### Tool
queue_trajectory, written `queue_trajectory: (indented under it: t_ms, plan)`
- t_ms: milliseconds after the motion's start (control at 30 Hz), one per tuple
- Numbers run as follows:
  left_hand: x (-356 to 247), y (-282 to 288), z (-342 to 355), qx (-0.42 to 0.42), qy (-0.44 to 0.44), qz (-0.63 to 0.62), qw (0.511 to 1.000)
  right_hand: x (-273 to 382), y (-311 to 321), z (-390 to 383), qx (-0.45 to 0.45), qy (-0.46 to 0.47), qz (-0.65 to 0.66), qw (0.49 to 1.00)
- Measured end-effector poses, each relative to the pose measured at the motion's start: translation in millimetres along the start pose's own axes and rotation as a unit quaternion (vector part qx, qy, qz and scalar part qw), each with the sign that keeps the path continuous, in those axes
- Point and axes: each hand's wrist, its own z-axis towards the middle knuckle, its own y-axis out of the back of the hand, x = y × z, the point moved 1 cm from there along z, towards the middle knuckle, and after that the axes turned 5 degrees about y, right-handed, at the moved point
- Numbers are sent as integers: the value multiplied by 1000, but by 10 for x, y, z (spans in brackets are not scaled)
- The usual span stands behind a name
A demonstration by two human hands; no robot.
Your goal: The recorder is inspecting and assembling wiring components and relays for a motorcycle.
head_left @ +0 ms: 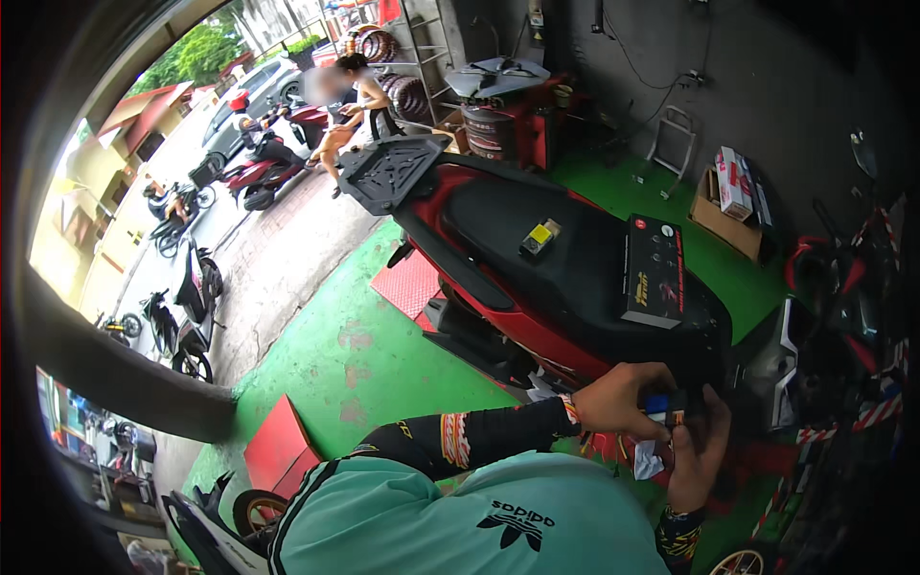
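Note:
My left hand (621,401), in a black sleeve with a patterned band, comes in from the left and is closed around a small blue, white and dark item (663,410). My right hand (698,452) is curved round the near side of that item, its thumb and fingers bent toward it. Its exact kind is too small and partly covered to make out. A crumpled white piece of paper or plastic (649,460) shows just below, between the two hands. Ahead of them is the black seat (585,251) of a red scooter.
On the seat lie a flat black printed box (655,270) and a small yellow-and-black box (540,237). A black rear rack (395,172) tops the scooter's tail. Red ramps (280,443) sit on the green floor. Cardboard boxes (728,216) stand by the wall; people and motorbikes are outside.

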Motion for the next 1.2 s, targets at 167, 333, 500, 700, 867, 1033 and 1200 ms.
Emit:
queue_trajectory:
  t_ms: [167, 333, 500, 700, 867, 1033, 1200]
  plan:
    - [-35, 58, -95, -13, -53, 38, 998, -82, -14, 40, 65, -6, -57, 996]
    - [-23, 41, -107, -8, -55, 31, 998, -108, 20, 64, 80, 4, -124, 989]
    - [115, 96, -103, -52, -44, 39, 997, -88, -81, 169, 121, -75, -1, 990]
    - [10, 172, -111, -20, 34, -7, 999, -194, -63, 240, 138, -169, 129, 967]
    - [127, 89, -80, -20, 42, -32, 998, -187, -27, 196, 124, -174, 165, 963]
    - [128, 50, -112, -35, 64, -40, 997, -158, -36, 81, 138, -56, 16, 989]
    - [47, 24, -136, -49, 46, -106, 992, -185, -24, -6, 101, 71, -77, 989]
